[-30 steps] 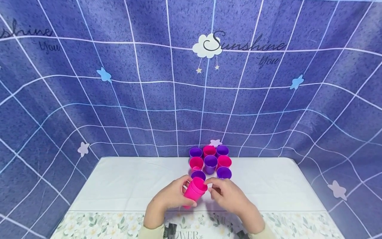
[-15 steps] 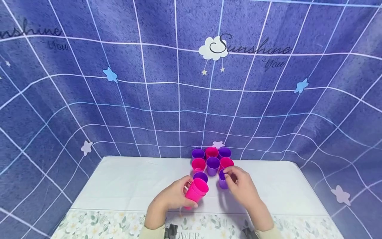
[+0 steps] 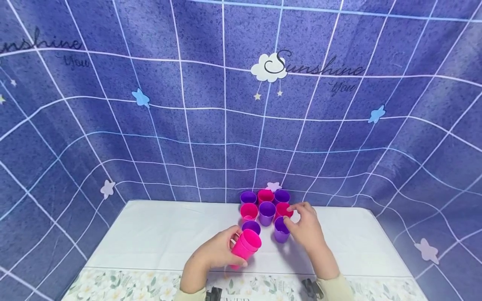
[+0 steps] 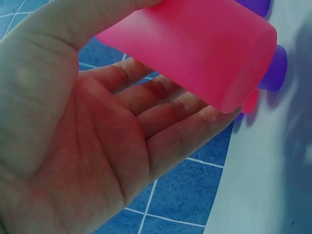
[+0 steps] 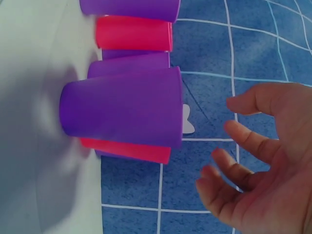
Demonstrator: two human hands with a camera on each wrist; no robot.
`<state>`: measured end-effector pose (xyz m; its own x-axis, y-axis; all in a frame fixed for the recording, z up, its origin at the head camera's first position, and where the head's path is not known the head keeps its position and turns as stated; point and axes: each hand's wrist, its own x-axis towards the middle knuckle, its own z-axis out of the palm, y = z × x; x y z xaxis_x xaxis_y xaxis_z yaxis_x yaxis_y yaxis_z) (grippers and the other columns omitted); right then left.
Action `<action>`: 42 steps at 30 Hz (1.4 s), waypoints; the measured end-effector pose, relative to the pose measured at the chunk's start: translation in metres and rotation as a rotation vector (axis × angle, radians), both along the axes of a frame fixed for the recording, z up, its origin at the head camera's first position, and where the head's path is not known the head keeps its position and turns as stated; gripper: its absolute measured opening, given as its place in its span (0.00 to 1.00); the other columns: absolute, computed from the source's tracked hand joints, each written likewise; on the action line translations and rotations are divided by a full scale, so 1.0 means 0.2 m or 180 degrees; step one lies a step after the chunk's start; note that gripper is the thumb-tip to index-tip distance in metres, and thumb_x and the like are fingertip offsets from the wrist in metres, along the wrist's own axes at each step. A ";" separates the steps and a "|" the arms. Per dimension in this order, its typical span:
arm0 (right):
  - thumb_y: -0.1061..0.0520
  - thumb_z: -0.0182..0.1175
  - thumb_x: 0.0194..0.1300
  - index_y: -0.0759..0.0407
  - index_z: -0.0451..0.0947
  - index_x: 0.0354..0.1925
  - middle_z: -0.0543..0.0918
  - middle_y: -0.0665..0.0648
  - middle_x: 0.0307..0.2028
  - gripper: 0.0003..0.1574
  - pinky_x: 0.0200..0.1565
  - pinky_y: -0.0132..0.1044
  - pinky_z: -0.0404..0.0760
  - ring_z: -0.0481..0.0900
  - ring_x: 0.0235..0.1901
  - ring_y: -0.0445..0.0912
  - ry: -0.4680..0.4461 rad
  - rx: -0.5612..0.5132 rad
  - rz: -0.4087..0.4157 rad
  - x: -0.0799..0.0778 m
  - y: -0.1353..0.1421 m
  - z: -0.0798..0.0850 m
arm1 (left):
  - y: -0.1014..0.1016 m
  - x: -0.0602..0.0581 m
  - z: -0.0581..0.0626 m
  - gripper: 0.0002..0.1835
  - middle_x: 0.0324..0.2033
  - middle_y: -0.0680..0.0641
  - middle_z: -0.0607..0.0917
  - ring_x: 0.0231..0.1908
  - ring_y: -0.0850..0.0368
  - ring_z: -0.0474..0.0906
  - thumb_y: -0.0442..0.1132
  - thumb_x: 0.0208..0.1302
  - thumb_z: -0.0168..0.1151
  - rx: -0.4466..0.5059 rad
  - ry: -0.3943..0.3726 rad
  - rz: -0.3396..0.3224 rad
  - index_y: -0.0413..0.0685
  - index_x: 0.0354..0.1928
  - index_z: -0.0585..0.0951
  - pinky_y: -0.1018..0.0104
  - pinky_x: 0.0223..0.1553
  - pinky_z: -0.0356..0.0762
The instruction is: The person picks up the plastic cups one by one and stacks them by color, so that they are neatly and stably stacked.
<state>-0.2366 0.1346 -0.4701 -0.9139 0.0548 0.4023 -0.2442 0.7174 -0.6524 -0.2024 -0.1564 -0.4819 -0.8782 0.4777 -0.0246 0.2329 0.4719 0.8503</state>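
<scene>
Left fingers (image 4: pixel 185 134) grasp tilted pink cups (image 3: pixel 244 250) — loose hold may slip | right fingers (image 5: pixel 214 190) released — brushing could topple nearest purple cup (image 5: pixel 122 109)

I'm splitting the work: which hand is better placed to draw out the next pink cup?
Probably the right hand: it holds nothing and hovers beside a purple cup, while the left hand grips the pink stack.
</scene>
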 end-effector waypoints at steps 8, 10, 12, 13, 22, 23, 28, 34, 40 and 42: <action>0.54 0.71 0.59 0.63 0.84 0.48 0.81 0.67 0.55 0.20 0.64 0.62 0.77 0.77 0.61 0.66 -0.0277 -0.0028 -0.0072 -0.09 -0.04 -0.02 | -0.02 0.00 -0.01 0.35 0.44 0.52 0.85 0.44 0.58 0.81 0.42 0.44 0.86 0.0020 -0.0009 -0.0026 0.54 0.55 0.79 0.65 0.44 0.81; 0.54 0.71 0.59 0.62 0.84 0.47 0.81 0.68 0.55 0.20 0.63 0.62 0.77 0.77 0.61 0.66 -0.0323 -0.0021 -0.0095 -0.11 -0.06 -0.02 | -0.02 -0.01 0.00 0.34 0.44 0.51 0.85 0.44 0.58 0.81 0.41 0.44 0.86 0.0037 -0.0005 -0.0046 0.54 0.55 0.79 0.65 0.44 0.81; 0.53 0.71 0.59 0.62 0.84 0.47 0.81 0.68 0.55 0.20 0.62 0.61 0.78 0.77 0.61 0.66 -0.0357 -0.0011 -0.0107 -0.13 -0.07 -0.02 | -0.03 -0.01 0.00 0.35 0.44 0.51 0.86 0.44 0.58 0.81 0.41 0.44 0.86 0.0050 0.0005 -0.0056 0.54 0.56 0.80 0.64 0.45 0.81; 0.52 0.72 0.59 0.61 0.84 0.47 0.81 0.68 0.55 0.20 0.61 0.61 0.79 0.77 0.61 0.66 -0.0368 -0.0007 -0.0115 -0.14 -0.07 -0.02 | -0.03 -0.01 0.00 0.35 0.44 0.51 0.86 0.44 0.58 0.82 0.41 0.44 0.86 0.0042 0.0008 -0.0056 0.54 0.56 0.80 0.65 0.45 0.81; 0.49 0.71 0.60 0.61 0.83 0.48 0.81 0.68 0.54 0.22 0.59 0.62 0.80 0.78 0.60 0.67 -0.0520 0.0068 -0.0247 -0.20 -0.08 -0.04 | -0.04 -0.01 0.01 0.35 0.44 0.51 0.86 0.43 0.58 0.82 0.40 0.44 0.86 0.0064 -0.0019 -0.0047 0.53 0.57 0.80 0.64 0.45 0.81; 0.49 0.71 0.60 0.61 0.83 0.48 0.81 0.69 0.54 0.22 0.59 0.63 0.80 0.79 0.59 0.67 -0.0539 0.0075 -0.0259 -0.20 -0.08 -0.05 | -0.04 -0.01 0.01 0.35 0.44 0.50 0.86 0.43 0.58 0.82 0.39 0.45 0.86 0.0087 -0.0038 -0.0050 0.52 0.57 0.80 0.64 0.45 0.81; 0.48 0.72 0.60 0.62 0.83 0.47 0.81 0.69 0.52 0.23 0.57 0.62 0.80 0.80 0.56 0.66 -0.0620 0.0101 -0.0245 -0.21 -0.08 -0.06 | -0.05 0.00 0.00 0.35 0.45 0.50 0.86 0.42 0.59 0.83 0.40 0.45 0.86 0.0123 -0.0106 0.0005 0.54 0.57 0.80 0.64 0.44 0.82; 0.48 0.70 0.61 0.61 0.83 0.48 0.81 0.67 0.49 0.22 0.55 0.62 0.81 0.81 0.54 0.65 -0.0699 0.0153 -0.0262 -0.24 -0.06 -0.09 | -0.07 -0.01 0.00 0.32 0.44 0.51 0.86 0.44 0.57 0.83 0.41 0.46 0.86 0.0169 -0.0102 -0.0029 0.55 0.55 0.81 0.64 0.44 0.82; 0.51 0.68 0.64 0.62 0.83 0.47 0.81 0.67 0.48 0.19 0.55 0.60 0.82 0.84 0.50 0.63 -0.0716 0.0162 -0.0234 -0.26 -0.05 -0.10 | -0.07 -0.05 0.03 0.32 0.44 0.51 0.87 0.46 0.56 0.83 0.41 0.46 0.85 0.0153 -0.0047 -0.0020 0.53 0.56 0.81 0.66 0.46 0.82; 0.54 0.65 0.65 0.63 0.83 0.47 0.82 0.67 0.46 0.15 0.55 0.59 0.82 0.84 0.48 0.63 -0.0664 0.0168 -0.0231 -0.27 -0.03 -0.10 | -0.06 -0.07 0.06 0.33 0.45 0.49 0.87 0.45 0.55 0.83 0.40 0.47 0.85 0.0181 -0.0036 -0.0024 0.50 0.57 0.81 0.65 0.46 0.82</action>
<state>-0.2911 0.1278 -0.4904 -0.9720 0.1071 0.2091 -0.0546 0.7627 -0.6444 -0.2156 -0.1686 -0.4706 -0.8744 0.4852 -0.0071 0.2264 0.4210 0.8784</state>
